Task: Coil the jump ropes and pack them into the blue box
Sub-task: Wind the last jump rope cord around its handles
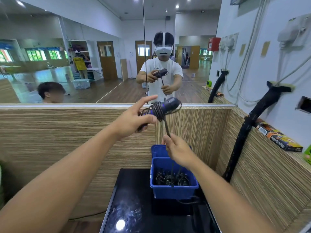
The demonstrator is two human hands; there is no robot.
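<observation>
Our left grip (133, 119) clasps the jump rope (165, 106) handles, cord wound round them; our right grip (179, 153) pinches its loose cord above the blue box (175, 190) on the counter (134, 207).

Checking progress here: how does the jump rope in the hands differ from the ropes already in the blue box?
The held jump rope is up in the air, gripped by the left hand; the boxed ropes lie in the blue box. The held jump rope has a loose length running down to the right hand; the boxed ropes look fully coiled. Both are black.
</observation>
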